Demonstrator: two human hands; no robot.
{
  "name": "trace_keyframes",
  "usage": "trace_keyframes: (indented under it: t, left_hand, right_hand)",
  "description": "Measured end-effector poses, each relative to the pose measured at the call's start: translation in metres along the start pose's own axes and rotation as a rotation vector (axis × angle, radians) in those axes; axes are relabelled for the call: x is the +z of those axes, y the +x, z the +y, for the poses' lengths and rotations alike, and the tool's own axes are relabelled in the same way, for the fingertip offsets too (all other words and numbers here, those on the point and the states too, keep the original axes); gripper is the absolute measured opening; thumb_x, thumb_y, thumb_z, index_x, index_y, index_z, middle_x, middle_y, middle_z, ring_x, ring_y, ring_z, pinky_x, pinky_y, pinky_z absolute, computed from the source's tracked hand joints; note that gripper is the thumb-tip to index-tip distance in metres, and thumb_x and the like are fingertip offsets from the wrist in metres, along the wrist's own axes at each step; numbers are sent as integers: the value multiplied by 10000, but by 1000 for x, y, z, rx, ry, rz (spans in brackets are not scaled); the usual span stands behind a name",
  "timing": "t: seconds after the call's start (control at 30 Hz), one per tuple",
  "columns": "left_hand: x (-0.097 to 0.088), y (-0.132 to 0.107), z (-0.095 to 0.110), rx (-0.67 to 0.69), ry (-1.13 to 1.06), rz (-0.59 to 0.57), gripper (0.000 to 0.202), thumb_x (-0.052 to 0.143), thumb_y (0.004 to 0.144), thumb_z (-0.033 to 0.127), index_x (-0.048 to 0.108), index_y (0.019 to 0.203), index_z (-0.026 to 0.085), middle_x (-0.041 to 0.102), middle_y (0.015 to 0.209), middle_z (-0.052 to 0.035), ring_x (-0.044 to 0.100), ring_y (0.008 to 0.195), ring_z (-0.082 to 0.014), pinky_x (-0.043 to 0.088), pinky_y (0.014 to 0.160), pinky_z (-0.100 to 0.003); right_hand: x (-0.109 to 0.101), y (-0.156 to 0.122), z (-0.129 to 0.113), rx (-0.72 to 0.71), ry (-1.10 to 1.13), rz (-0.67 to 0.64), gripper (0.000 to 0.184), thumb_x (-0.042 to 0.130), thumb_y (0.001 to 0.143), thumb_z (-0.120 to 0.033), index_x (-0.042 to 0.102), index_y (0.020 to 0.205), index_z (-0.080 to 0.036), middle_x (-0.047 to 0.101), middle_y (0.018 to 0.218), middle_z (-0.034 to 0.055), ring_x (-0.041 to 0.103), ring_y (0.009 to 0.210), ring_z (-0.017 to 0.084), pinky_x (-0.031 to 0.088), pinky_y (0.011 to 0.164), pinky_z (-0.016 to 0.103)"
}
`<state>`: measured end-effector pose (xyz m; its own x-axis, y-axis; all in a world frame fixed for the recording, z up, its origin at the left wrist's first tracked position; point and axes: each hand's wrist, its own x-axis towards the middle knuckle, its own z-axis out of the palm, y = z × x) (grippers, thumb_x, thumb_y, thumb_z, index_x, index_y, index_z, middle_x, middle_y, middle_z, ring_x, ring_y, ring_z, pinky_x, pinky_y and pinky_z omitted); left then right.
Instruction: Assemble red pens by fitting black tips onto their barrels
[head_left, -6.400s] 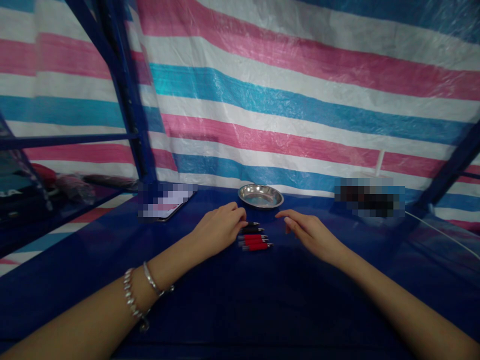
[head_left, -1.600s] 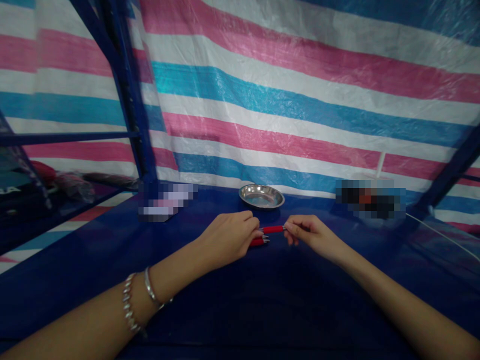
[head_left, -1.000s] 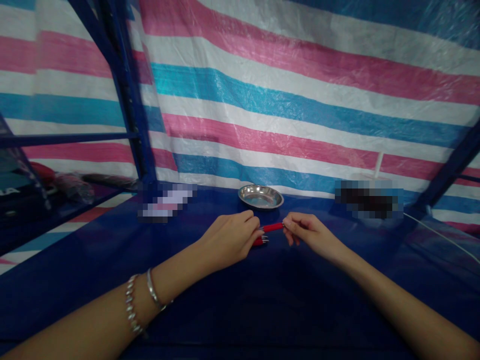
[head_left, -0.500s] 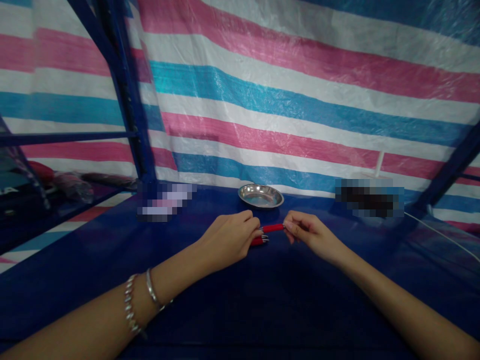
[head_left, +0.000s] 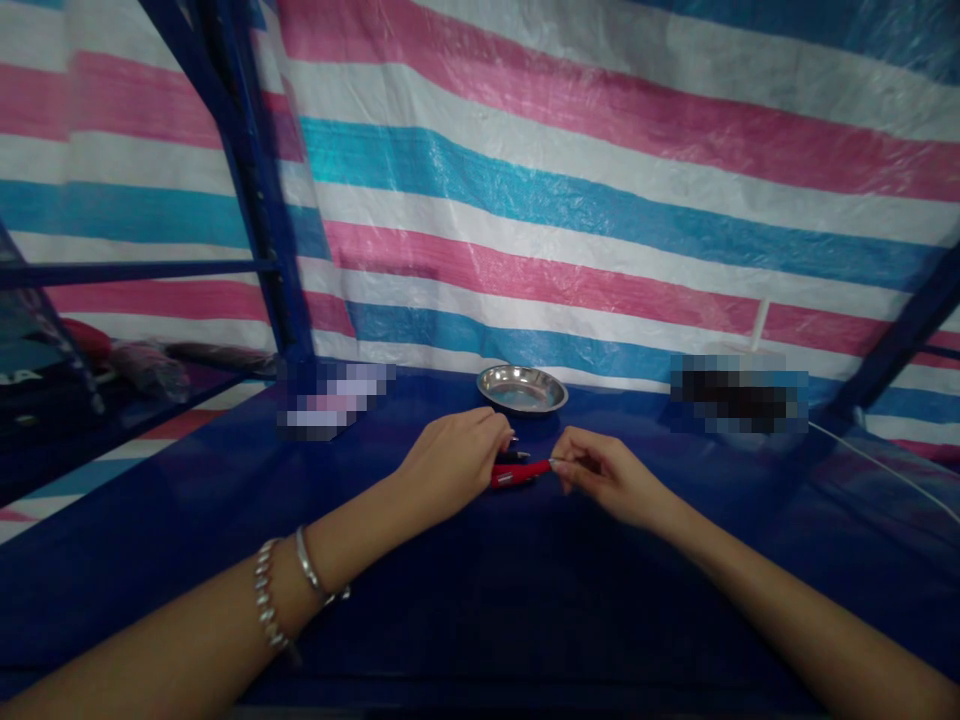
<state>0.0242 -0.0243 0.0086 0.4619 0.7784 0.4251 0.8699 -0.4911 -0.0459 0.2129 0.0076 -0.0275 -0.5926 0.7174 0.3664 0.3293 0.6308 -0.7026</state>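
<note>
My left hand (head_left: 454, 462), with bracelets on its wrist, is curled with its fingertips on a black pen (head_left: 516, 456) that lies on the blue table. My right hand (head_left: 604, 478) pinches the metal tip of a red pen (head_left: 523, 470), which lies just in front of the black one and points left toward my left hand. Another red pen sits close under it, partly hidden. A round steel dish (head_left: 523, 389) stands a little behind both hands.
The blue table (head_left: 480, 590) runs back to a pink, white and blue striped tarp (head_left: 600, 200). A blurred flat object (head_left: 334, 400) lies at the back left and another (head_left: 739, 393) at the back right. A white cable (head_left: 885, 465) trails at the right. A blue frame post (head_left: 259, 200) rises left.
The red pen held up between both hands has come down toward the table. My left hand let go of it and shifted back to the black pen. My right hand still pinches its tip.
</note>
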Motion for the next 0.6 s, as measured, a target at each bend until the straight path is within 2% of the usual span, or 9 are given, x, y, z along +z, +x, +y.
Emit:
trace_keyframes:
  t: [0.17, 0.43, 0.6]
  left_hand:
    - [-6, 3, -11, -86, -27, 63, 330, 203, 863, 249, 505, 763, 165, 531, 769, -11, 501, 713, -104, 378, 646, -227]
    - [0, 0, -9, 6, -129, -22, 303, 285, 850, 353, 534, 835, 180, 533, 856, -12, 512, 776, -103, 408, 698, -229]
    - [1, -2, -8, 55, -154, -23, 282, 325, 843, 346, 545, 822, 170, 530, 830, -9, 507, 740, -89, 407, 673, -210]
  right_hand:
    - [-13, 2, 8, 17, 65, 40, 213, 455, 797, -341, 458, 726, -140, 502, 613, 6, 469, 570, 92, 344, 552, 209]
    - [-15, 3, 6, 66, 121, 71, 305, 432, 800, -414, 430, 659, -143, 484, 591, -4, 387, 507, 61, 294, 493, 193]
    - [-16, 3, 5, 77, 168, 50, 298, 434, 800, -416, 429, 679, -144, 494, 602, -4, 380, 483, 52, 284, 467, 187]
